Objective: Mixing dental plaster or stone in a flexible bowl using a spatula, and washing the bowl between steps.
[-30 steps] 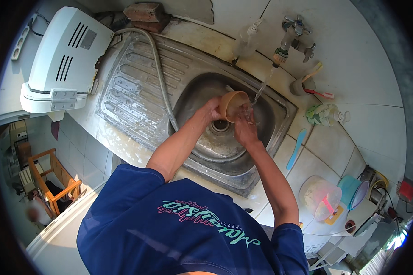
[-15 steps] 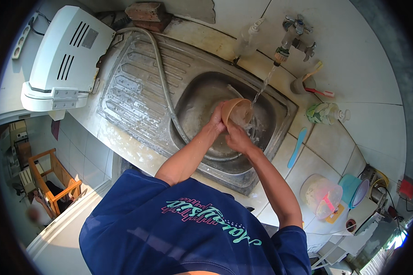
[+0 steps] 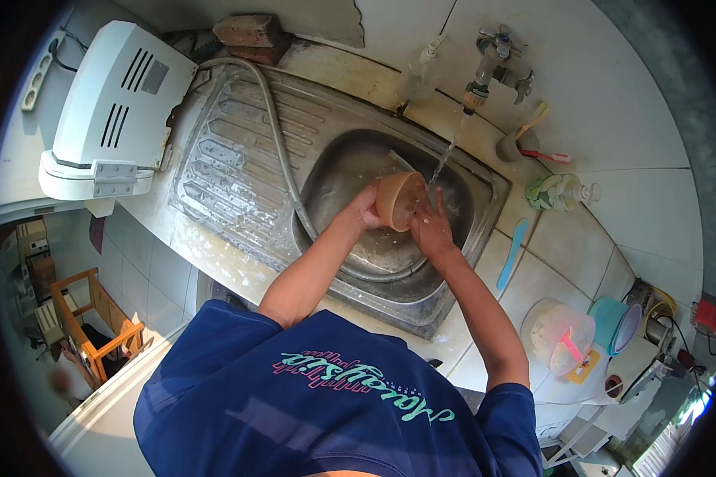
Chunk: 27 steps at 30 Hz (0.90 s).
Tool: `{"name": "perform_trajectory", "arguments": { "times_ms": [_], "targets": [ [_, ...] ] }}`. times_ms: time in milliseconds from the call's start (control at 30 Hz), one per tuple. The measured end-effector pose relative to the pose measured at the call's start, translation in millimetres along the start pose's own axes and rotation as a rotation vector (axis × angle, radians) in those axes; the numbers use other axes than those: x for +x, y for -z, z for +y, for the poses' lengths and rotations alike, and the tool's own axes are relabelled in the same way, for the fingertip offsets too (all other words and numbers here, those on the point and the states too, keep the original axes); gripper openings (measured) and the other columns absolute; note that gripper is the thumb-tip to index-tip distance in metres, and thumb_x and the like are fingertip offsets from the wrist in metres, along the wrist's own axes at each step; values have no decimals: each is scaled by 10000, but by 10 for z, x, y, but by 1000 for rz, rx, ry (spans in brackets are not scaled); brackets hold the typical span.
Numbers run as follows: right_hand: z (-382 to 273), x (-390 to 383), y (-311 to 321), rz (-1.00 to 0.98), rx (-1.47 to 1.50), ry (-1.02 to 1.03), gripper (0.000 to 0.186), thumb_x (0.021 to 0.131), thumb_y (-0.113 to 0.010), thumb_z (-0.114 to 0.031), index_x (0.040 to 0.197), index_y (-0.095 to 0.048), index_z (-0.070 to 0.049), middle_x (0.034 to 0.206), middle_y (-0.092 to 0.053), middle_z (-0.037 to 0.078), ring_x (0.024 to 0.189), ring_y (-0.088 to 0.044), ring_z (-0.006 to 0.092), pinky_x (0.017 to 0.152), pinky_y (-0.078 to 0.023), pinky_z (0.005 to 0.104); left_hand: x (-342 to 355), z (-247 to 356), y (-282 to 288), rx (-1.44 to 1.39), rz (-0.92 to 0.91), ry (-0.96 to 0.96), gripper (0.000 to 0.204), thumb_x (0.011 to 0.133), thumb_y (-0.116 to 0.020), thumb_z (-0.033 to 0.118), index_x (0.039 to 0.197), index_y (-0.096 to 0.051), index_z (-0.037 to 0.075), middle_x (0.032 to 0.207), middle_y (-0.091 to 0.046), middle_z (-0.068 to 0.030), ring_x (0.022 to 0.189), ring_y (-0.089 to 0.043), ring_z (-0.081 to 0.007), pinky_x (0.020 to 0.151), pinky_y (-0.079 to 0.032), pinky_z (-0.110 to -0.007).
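Over the sink basin (image 3: 338,187) I hold a light brown bowl (image 3: 390,199), tilted with its mouth to the right. My left hand (image 3: 366,208) grips it from the left side. My right hand (image 3: 432,226) is at the bowl's mouth, fingers stretched out and apart; some of them are hidden against the rim or inside. Water (image 3: 447,155) runs from the tap (image 3: 477,94) and falls just beyond my right fingertips.
A grey hose (image 3: 277,131) crosses the ribbed drainboard (image 3: 239,151) into the basin. To the right lie a blue flat-handled tool (image 3: 512,253), a soap bottle (image 3: 561,192), a toothbrush cup (image 3: 511,146) and a plastic tub (image 3: 545,326). A white appliance (image 3: 107,111) stands left.
The bowl has shifted slightly left and turned. My right hand, earlier closer around the bowl's near rim, has moved right and spread its fingers at the mouth.
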State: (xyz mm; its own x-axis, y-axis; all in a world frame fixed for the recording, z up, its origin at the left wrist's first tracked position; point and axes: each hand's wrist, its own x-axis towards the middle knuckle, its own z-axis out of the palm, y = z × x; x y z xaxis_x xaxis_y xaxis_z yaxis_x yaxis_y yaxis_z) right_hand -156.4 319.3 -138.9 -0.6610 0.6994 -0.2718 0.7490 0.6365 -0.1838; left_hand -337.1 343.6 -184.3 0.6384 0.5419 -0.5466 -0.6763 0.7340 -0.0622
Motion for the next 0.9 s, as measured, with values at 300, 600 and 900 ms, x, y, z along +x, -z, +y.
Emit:
{"name": "perform_trajectory", "arguments": {
  "times_ms": [300,600,900],
  "targets": [
    [395,215,-5,451,1787,-796,298,879,-591,-58,1145,-583,77,1145,-635,177,957,-665,301,826,-546,397,-515,117,-354,908,646,-1154,344,952,-589,353,1062,-593,27,1040,-656,-73,966,-583,-114,836,-464,-246],
    [467,202,2331,1104,212,-409,361,922,-596,-257,1200,-546,-32,1255,-514,161,1029,-602,278,781,-534,405,-1415,107,-340,64,7,-566,538,922,-555,493,1263,-530,79,1285,-535,-112,1223,-492,-302,999,-433,-498],
    [381,669,3297,419,-367,-533,460,890,-591,-474,816,-645,-24,780,-671,126,790,-669,308,690,-521,430,-1905,-195,-661,-112,-403,-420,542,890,-548,416,1311,-510,75,1339,-495,-147,1304,-396,-375,1083,-320,-576]
  ]
}}
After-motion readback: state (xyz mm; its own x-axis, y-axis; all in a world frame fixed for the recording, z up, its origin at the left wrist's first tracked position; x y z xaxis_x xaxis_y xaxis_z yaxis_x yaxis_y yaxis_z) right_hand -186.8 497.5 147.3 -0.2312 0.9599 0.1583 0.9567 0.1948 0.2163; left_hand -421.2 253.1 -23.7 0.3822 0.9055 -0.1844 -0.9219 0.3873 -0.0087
